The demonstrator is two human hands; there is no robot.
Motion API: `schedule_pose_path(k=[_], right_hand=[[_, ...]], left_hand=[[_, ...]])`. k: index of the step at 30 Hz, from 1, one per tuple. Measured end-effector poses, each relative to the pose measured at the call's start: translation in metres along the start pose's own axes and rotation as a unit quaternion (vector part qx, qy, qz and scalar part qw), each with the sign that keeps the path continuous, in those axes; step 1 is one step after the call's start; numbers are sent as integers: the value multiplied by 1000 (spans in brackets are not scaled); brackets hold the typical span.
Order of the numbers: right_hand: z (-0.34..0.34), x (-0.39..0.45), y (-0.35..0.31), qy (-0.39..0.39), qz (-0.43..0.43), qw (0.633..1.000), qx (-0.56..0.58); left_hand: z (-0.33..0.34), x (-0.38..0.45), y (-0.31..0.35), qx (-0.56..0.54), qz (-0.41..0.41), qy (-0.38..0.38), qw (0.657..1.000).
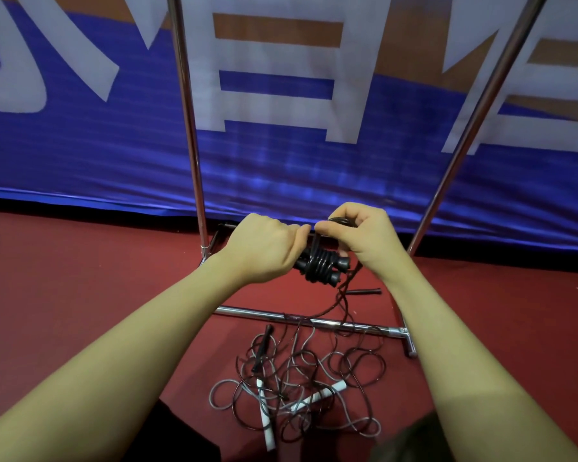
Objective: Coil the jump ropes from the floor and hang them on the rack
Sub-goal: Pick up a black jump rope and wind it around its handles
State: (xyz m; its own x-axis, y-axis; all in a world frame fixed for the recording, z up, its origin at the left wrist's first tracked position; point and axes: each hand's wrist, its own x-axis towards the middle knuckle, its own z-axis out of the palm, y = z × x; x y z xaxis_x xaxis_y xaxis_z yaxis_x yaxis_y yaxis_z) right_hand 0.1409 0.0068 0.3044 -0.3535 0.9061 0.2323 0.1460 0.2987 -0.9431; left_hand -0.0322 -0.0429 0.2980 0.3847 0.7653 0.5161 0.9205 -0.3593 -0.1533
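Two bare hands, head view, raised above a red floor (80, 295) in front of a blue banner (114, 155) with white characters.

Left hand (264, 250): fingers curled round one end of a pair of black handles (317, 266) held side by side; thumb and forefinger pinch dark cord at the top of the bundle.

Right hand (361, 235): fingers curled, pinching a small loop of the same black jump rope (342, 295) above the handles. Several turns of cord are wound tight round the middle of the handles. The loose remainder hangs from under the right hand down to the floor.

Rack (189, 128): two chrome uprights, one left of the hands, one leaning off to the right; a chrome base bar (314, 321) lies across the floor beneath the hands, with the hanging cord crossing it.

Floor pile (297, 385), nearer than the base bar: tangled dark and grey cords, two white handles (264, 415), one black handle (262, 348). A further black handle (364, 291) lies beyond the bar, apart from the pile.
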Motion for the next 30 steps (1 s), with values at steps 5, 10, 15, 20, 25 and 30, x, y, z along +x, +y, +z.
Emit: schedule_pose_path(k=[5, 10, 15, 20, 25, 30], right_hand=[[4, 1, 2, 0, -3, 996, 90], [15, 2, 4, -20, -24, 993, 113], [24, -6, 3, -100, 35, 990, 97], [35, -12, -4, -166, 44, 983, 57], [45, -14, -4, -170, 15, 984, -60], [45, -14, -4, -187, -27, 973, -134]], left_hand=[[-7, 1, 4, -130, -19, 78, 988], [-21, 15, 12, -340, -264, 129, 893], [-15, 25, -1, -332, -424, 88, 838], [-6, 25, -10, -278, -487, 40, 827], [12, 17, -17, -252, -514, -4, 820], [22, 12, -19, -197, -534, -40, 821]])
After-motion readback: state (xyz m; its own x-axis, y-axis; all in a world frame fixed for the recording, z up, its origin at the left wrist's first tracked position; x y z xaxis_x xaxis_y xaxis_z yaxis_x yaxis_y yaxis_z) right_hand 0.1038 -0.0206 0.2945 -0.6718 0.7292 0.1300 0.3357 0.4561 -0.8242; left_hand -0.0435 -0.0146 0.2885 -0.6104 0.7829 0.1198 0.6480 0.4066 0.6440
